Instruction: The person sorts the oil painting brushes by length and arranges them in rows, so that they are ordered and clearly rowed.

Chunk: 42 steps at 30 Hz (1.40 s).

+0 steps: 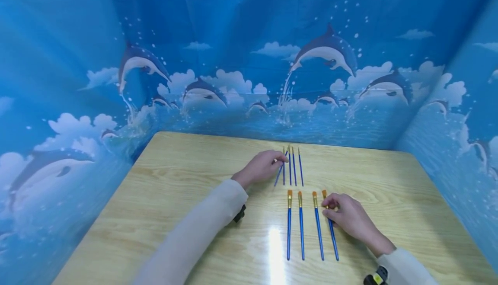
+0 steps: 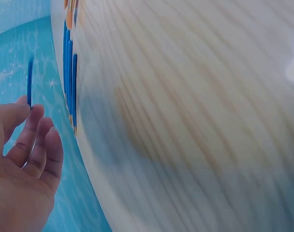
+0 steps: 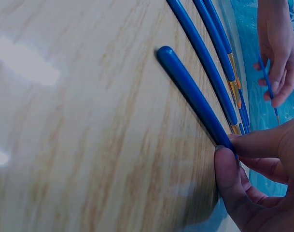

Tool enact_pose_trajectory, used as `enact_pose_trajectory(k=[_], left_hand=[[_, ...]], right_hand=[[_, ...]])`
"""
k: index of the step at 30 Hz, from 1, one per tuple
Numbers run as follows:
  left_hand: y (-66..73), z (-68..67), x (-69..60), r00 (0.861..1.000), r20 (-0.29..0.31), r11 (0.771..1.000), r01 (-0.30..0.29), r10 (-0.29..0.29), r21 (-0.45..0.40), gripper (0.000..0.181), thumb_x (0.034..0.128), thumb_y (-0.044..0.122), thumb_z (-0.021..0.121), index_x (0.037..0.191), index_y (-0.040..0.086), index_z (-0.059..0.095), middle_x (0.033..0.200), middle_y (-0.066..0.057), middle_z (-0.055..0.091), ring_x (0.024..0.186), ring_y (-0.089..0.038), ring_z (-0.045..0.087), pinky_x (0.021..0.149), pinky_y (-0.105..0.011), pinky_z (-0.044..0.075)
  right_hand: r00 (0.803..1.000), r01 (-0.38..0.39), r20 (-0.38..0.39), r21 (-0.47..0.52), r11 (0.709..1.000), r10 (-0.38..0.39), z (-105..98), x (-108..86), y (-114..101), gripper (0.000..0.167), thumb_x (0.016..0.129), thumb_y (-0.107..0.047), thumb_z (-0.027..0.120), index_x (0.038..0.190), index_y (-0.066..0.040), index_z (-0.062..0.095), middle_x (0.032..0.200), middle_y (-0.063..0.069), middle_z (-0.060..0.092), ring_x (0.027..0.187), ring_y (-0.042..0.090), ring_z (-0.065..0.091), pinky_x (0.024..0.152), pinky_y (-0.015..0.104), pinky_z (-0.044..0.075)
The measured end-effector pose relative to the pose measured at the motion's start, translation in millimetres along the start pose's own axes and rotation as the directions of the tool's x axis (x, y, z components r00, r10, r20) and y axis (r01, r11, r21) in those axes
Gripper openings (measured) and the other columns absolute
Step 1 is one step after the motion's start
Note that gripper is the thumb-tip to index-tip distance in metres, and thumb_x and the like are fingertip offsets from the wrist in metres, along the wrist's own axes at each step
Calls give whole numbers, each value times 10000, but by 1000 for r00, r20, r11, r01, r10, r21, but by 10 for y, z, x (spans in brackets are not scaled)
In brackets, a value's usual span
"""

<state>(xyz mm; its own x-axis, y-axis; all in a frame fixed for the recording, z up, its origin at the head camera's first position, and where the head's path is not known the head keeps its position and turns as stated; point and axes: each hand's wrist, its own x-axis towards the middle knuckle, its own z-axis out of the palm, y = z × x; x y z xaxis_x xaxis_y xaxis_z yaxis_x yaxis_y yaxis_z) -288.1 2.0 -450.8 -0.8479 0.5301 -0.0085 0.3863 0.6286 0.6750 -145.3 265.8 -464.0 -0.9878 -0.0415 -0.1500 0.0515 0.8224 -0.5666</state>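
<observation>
My left hand (image 1: 264,165) pinches a thin blue paintbrush (image 1: 278,176) between thumb and index finger. In the left wrist view that slanted thin brush (image 2: 30,82) stands up from the fingertips, apart from the table. Beside it, several thin blue brushes (image 1: 294,170) lie in a back row, tips away from me. My right hand (image 1: 350,216) pinches a wider blue paintbrush (image 1: 333,239) with orange bristles, at the right end of the front row. Its rounded handle end (image 3: 185,82) shows in the right wrist view. Three similar brushes (image 1: 301,233) lie to its left.
The wood-grain table (image 1: 186,168) carries both rows. Blue dolphin-printed sheeting (image 1: 233,103) stands around its back and sides. A bright glare (image 1: 276,250) falls on the tabletop in front of the brushes. A dark wrist device (image 1: 376,276) sits by the right sleeve.
</observation>
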Motion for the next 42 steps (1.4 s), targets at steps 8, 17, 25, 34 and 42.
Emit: enact_pose_trajectory(k=[8,17,25,34,42], left_hand=[[148,167,208,998,-23,999,-52,52,11,269,1140,196,594,1361,184,748,1278,32,737,1144,-126,661,1032,-350,562],[273,364,473,997,-7,994,-82,82,68,290,1144,241,594,1397,194,728,1267,41,750,1214,-135,658,1140,-377,510],[352,490,585,997,23,992,-81,79,98,297,1113,274,660,1390,188,727,1254,43,763,1173,-110,678,1122,-351,516],[395,573,624,997,60,978,-69,58,195,364,1073,339,714,1417,220,711,1308,59,761,1267,-143,651,1346,-425,274],[426,611,612,996,74,918,-81,56,389,440,1092,457,657,1494,277,660,1497,28,646,1426,-184,563,1320,-398,328]], right_hand=[[1000,-9,0,-24,1000,9,5,12,-7,129,973,-75,791,1097,-82,755,1021,67,705,726,150,606,602,268,517],[1000,-18,0,-29,999,18,8,9,6,142,970,-70,797,1106,-76,759,1018,66,715,682,137,620,585,278,525],[1000,10,-3,-34,999,-10,14,3,3,143,968,-78,800,1104,-80,755,1026,61,717,687,130,618,612,272,519],[1000,16,7,-39,999,-16,6,10,14,144,968,-73,800,1106,-82,759,1017,50,722,683,123,624,614,270,517],[1000,7,4,-41,999,-7,5,13,8,139,974,-70,795,1108,-82,760,1017,55,717,677,122,627,605,276,519]])
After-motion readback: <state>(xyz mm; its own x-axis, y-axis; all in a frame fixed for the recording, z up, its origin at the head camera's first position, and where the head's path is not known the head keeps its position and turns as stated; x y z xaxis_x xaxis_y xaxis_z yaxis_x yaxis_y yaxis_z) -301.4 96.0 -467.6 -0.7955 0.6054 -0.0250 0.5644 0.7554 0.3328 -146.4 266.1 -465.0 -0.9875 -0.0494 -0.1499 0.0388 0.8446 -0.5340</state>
